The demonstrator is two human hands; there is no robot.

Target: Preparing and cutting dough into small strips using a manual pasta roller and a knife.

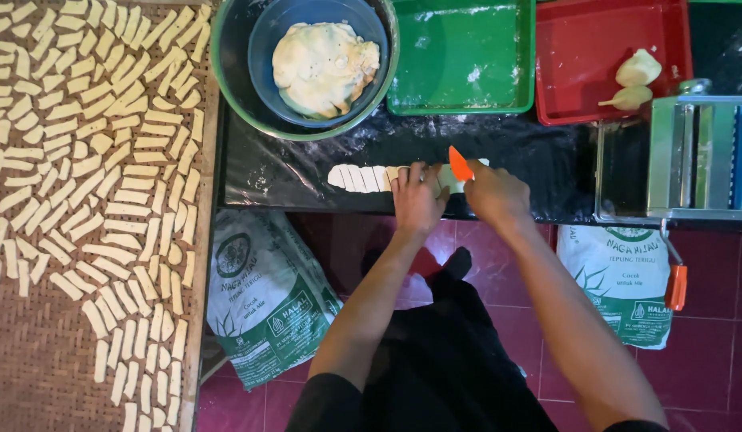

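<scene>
- On the black desk (307, 172) in front of you lies one long strip of pale dough (363, 178), already sliced into narrow pieces at its left end.
- Your left hand (417, 196) lies flat on the strip, fingers pressed down together to steady it.
- Your right hand (493, 192) has its grip closed around one orange cutter (459, 163), whose blade stands upright on the strip just right of the left hand; the dough under the two hands is mostly hidden.
- Behind the strip sits one blue bowl (267, 48) nested in one green basin (227, 56), holding one lump of dough (324, 66).
- Right of it stand two trays: one green tray (463, 100), floury, and one red tray (579, 80) with what look like two dough lumps (633, 82).
- One metal dough roller (691, 156) with an orange-handled crank sits at the desk's right end.
- To your left, one woven mat (35, 360) carries many cut dough pieces (91, 160), too many to count.
- Two flour sacks (267, 296) lie on the red floor tiles (515, 264), one at each side of your legs.
</scene>
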